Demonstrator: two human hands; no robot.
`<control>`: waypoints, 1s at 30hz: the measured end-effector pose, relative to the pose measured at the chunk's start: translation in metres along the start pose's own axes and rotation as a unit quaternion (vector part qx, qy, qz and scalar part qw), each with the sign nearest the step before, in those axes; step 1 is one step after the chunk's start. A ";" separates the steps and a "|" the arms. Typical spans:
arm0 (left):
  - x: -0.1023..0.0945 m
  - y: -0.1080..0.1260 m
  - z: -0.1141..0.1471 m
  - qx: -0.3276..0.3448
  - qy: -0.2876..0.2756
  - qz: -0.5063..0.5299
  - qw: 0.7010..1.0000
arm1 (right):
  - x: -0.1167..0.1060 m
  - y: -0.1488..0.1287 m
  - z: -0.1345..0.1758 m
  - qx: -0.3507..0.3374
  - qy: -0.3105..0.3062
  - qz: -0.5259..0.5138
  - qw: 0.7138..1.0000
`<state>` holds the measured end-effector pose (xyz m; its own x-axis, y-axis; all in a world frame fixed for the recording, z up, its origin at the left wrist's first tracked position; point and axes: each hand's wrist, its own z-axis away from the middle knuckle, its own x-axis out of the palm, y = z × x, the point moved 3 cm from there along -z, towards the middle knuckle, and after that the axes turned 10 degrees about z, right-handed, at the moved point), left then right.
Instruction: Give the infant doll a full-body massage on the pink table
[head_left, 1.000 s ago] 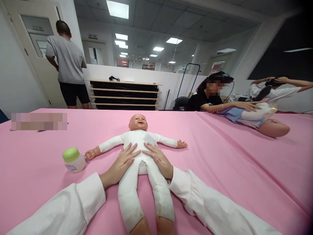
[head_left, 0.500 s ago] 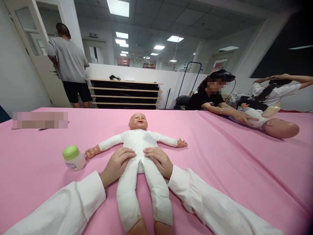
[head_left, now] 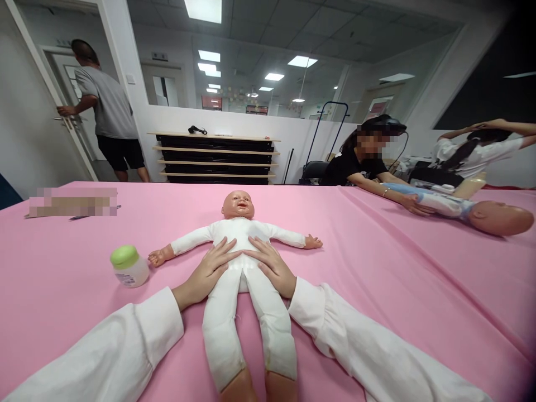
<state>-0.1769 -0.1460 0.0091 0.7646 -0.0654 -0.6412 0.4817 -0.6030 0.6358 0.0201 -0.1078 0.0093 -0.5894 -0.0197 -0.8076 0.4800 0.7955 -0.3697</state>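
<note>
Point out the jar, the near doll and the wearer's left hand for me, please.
Jar (head_left: 133, 273), head view: on its pale body.
Near doll (head_left: 238, 229), head view: on its white chest.
Left hand (head_left: 205, 276), head view: on the back of it.

The left hand (head_left: 204, 275) and right hand (head_left: 274, 268) rest, fingers spread, on the belly of a white-bodied doll (head_left: 243, 269) lying on a pink surface (head_left: 360, 268). A green-lidded jar (head_left: 129, 268) stands near its outstretched arm.

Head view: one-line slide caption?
Left hand and right hand lie spread on the lower belly of a face-up doll on pink cloth, green-lidded jar nearby.
</note>
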 end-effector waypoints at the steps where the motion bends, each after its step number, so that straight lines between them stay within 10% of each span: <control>1: 0.000 -0.003 0.000 -0.018 0.006 0.003 1.000 | 0.001 0.002 0.000 0.011 0.006 -0.002 1.000; 12: -0.013 0.000 0.003 -0.008 0.216 -0.001 0.976 | -0.012 -0.001 0.001 0.066 0.210 -0.051 0.974; 18: -0.007 0.003 0.003 0.075 0.129 -0.004 0.989 | -0.010 -0.007 -0.001 -0.043 0.126 -0.054 0.990; 30: 0.000 -0.005 -0.002 -0.047 0.005 -0.017 0.999 | 0.002 0.006 -0.003 0.015 -0.012 0.000 1.000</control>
<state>-0.1789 -0.1413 0.0065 0.7514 -0.0379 -0.6588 0.5450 -0.5273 0.6519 0.0202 -0.1017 0.0071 -0.5738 -0.0346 -0.8182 0.4994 0.7771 -0.3831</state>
